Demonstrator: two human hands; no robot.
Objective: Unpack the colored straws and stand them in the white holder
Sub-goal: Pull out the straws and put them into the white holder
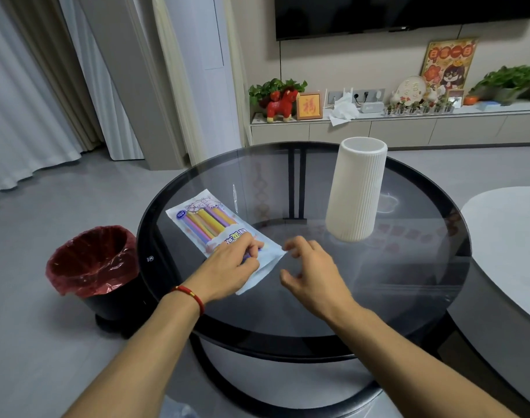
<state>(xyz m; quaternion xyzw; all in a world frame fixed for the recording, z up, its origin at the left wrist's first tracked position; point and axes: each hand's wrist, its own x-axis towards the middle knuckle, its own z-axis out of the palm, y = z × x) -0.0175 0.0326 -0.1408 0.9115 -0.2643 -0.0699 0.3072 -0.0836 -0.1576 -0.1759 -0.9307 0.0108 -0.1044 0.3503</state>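
Observation:
A sealed clear packet of colored straws (pixel 211 224) lies flat on the round glass table (pixel 408 267), left of centre. My left hand (pixel 230 267) rests on the packet's near end, fingers curled down over it. My right hand (pixel 310 267) hovers just right of the packet's near corner, fingers spread and curved, holding nothing. The tall white ribbed holder (pixel 357 191) stands upright and empty at the table's far right, well apart from both hands.
A black bin with a red liner (pixel 92 263) stands on the floor left of the table. A pale second table (pixel 511 236) overlaps on the right. A TV cabinet with ornaments (pixel 378 116) lines the far wall.

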